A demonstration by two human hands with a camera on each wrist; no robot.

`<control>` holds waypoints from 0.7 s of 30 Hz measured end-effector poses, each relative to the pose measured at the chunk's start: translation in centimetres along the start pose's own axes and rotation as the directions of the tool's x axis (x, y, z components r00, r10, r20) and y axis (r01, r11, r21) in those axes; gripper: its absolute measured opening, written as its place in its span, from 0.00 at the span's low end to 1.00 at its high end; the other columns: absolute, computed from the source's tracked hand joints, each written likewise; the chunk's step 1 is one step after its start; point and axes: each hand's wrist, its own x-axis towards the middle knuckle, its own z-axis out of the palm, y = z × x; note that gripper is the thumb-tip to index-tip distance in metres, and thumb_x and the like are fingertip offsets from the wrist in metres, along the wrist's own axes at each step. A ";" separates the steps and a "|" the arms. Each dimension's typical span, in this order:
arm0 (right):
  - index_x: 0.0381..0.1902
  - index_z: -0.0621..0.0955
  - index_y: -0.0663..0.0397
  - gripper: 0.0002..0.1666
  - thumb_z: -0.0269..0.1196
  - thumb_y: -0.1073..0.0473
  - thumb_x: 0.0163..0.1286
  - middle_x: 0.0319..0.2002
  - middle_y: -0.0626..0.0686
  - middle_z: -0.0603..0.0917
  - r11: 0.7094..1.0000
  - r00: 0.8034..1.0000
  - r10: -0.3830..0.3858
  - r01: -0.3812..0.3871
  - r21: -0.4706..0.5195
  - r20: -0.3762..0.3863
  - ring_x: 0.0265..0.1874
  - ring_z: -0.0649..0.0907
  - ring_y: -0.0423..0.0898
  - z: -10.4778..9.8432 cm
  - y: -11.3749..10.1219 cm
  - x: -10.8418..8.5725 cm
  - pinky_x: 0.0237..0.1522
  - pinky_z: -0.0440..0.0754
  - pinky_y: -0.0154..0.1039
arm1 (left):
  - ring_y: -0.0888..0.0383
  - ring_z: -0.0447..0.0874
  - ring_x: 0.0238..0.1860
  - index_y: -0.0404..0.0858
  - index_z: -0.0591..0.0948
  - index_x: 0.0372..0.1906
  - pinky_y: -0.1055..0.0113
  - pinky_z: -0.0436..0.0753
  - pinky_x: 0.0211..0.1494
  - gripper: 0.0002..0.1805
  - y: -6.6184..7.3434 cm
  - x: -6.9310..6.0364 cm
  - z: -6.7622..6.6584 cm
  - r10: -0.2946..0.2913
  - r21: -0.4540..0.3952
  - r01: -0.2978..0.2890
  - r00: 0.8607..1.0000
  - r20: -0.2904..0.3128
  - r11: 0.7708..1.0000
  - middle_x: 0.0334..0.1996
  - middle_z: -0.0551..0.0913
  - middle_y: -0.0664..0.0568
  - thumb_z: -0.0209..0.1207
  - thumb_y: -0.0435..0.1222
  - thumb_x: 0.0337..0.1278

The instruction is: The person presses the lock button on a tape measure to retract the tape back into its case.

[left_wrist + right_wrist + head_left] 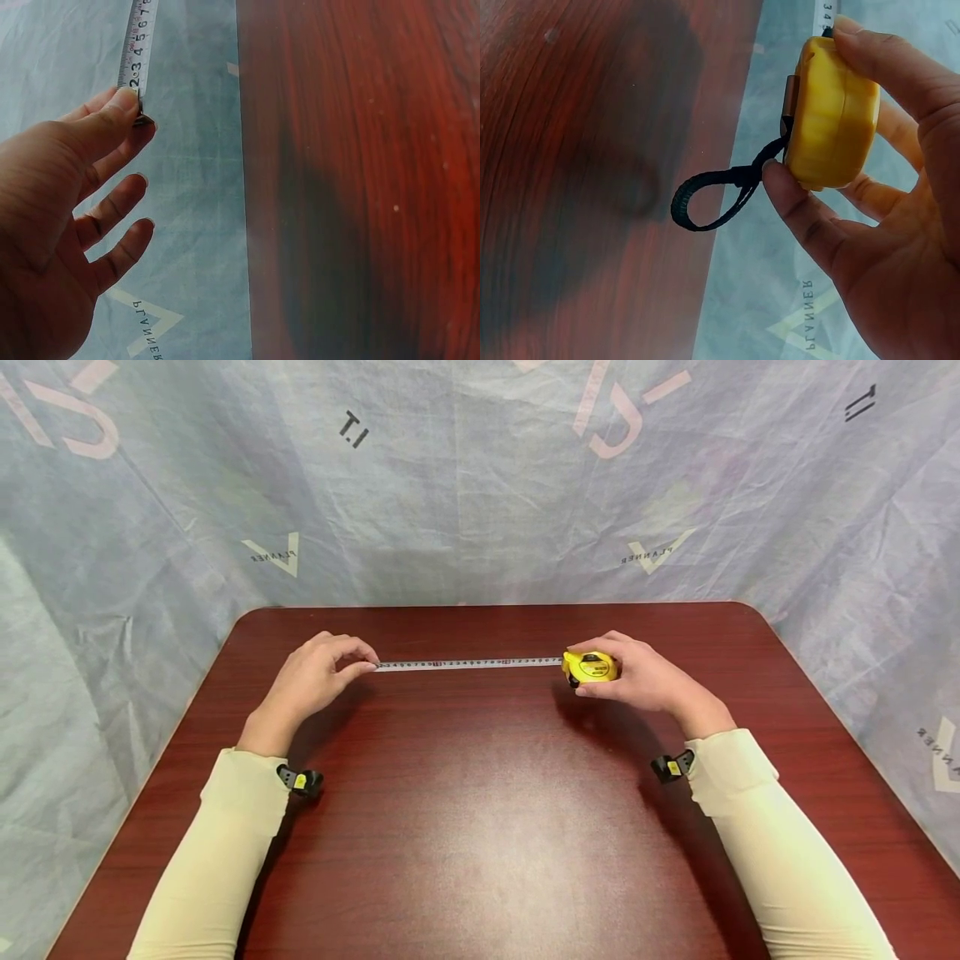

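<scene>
The tape-measure case (836, 124) looks smooth plastic, its loop (742, 177) woven cord, and the tabletop (465, 760) glossy wood.

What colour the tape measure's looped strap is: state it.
The strap is black, showing best in the right wrist view.

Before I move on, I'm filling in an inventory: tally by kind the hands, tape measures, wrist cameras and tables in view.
Hands: 2
Tape measure: 1
Wrist cameras: 2
Table: 1
Total: 6
</scene>
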 end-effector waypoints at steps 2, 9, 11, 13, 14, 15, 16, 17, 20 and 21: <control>0.67 0.80 0.45 0.35 0.77 0.51 0.63 0.54 0.55 0.77 1.000 1.000 -0.005 0.005 -0.001 0.008 0.46 0.79 0.49 0.0 -0.1 0.1 0.47 0.79 0.47 | 0.53 0.75 0.45 0.54 0.87 0.41 0.52 0.72 0.46 0.08 0.0 0.0 0.1 0.004 0.003 -0.004 1.000 0.003 1.000 0.38 0.85 0.60 0.72 0.38 0.62; 0.66 0.80 0.46 0.34 0.77 0.50 0.63 0.53 0.55 0.77 1.000 1.000 -0.016 0.017 -0.014 0.022 0.47 0.77 0.49 0.3 -0.3 0.4 0.47 0.77 0.48 | 0.55 0.76 0.46 0.54 0.87 0.41 0.52 0.73 0.48 0.06 0.3 0.2 0.3 0.017 0.007 -0.017 1.000 0.006 1.000 0.39 0.86 0.62 0.72 0.40 0.62; 0.66 0.80 0.46 0.34 0.78 0.50 0.63 0.53 0.55 0.78 1.000 1.000 -0.014 0.014 -0.016 0.023 0.47 0.78 0.49 0.4 -0.4 0.5 0.48 0.77 0.48 | 0.55 0.76 0.46 0.54 0.87 0.41 0.52 0.74 0.48 0.06 0.3 0.2 0.4 0.020 0.009 -0.020 1.000 0.011 1.000 0.39 0.86 0.63 0.72 0.40 0.62; 0.66 0.80 0.46 0.35 0.78 0.50 0.62 0.53 0.56 0.78 1.000 1.000 -0.011 0.012 -0.018 0.024 0.47 0.78 0.50 0.6 -0.4 0.5 0.48 0.77 0.48 | 0.56 0.76 0.45 0.54 0.87 0.41 0.53 0.74 0.48 0.06 0.4 0.2 0.6 0.022 0.014 -0.022 1.000 0.018 1.000 0.39 0.86 0.63 0.72 0.41 0.62; 0.66 0.80 0.45 0.35 0.78 0.50 0.62 0.53 0.56 0.78 1.000 1.000 -0.011 0.011 -0.018 0.024 0.47 0.78 0.49 0.6 -0.5 0.5 0.48 0.77 0.48 | 0.56 0.76 0.45 0.54 0.87 0.41 0.53 0.73 0.48 0.06 0.4 0.2 0.6 0.023 0.015 -0.023 1.000 0.020 1.000 0.39 0.86 0.63 0.72 0.41 0.62; 0.66 0.80 0.45 0.35 0.78 0.50 0.62 0.53 0.56 0.78 1.000 1.000 -0.012 0.013 -0.019 0.024 0.47 0.78 0.50 0.7 -0.5 0.6 0.48 0.77 0.48 | 0.56 0.76 0.45 0.54 0.87 0.41 0.53 0.74 0.48 0.06 0.5 0.3 0.7 0.025 0.015 -0.025 0.999 0.022 1.000 0.39 0.87 0.63 0.72 0.41 0.62; 0.66 0.80 0.45 0.35 0.78 0.50 0.62 0.53 0.56 0.78 1.000 1.000 -0.015 0.015 -0.019 0.026 0.47 0.78 0.50 0.8 -0.5 0.6 0.48 0.77 0.48 | 0.57 0.76 0.45 0.55 0.87 0.41 0.53 0.74 0.48 0.06 0.5 0.3 0.7 0.024 0.015 -0.025 0.999 0.025 1.000 0.39 0.86 0.64 0.72 0.41 0.62; 0.66 0.80 0.44 0.35 0.78 0.49 0.62 0.53 0.56 0.78 1.000 1.000 -0.018 0.018 -0.020 0.026 0.47 0.78 0.50 0.8 -0.5 0.6 0.48 0.77 0.48 | 0.57 0.76 0.45 0.55 0.87 0.41 0.53 0.74 0.48 0.06 0.6 0.3 0.8 0.026 0.015 -0.026 0.999 0.028 1.000 0.39 0.86 0.64 0.72 0.41 0.62; 0.66 0.80 0.44 0.35 0.78 0.49 0.62 0.53 0.54 0.78 0.999 0.999 -0.025 0.026 -0.026 0.026 0.47 0.78 0.49 1.0 -0.5 0.6 0.48 0.77 0.48 | 0.57 0.76 0.45 0.55 0.87 0.41 0.53 0.74 0.49 0.06 0.8 0.3 0.9 0.031 0.017 -0.032 0.999 0.038 0.999 0.39 0.86 0.65 0.72 0.41 0.62; 0.66 0.80 0.44 0.35 0.78 0.49 0.62 0.53 0.53 0.78 0.999 0.999 -0.028 0.029 -0.029 0.027 0.47 0.78 0.49 1.1 -0.5 0.6 0.48 0.77 0.48 | 0.57 0.77 0.45 0.55 0.87 0.41 0.52 0.75 0.49 0.06 0.8 0.3 0.9 0.034 0.019 -0.035 0.999 0.042 0.999 0.39 0.86 0.65 0.72 0.41 0.62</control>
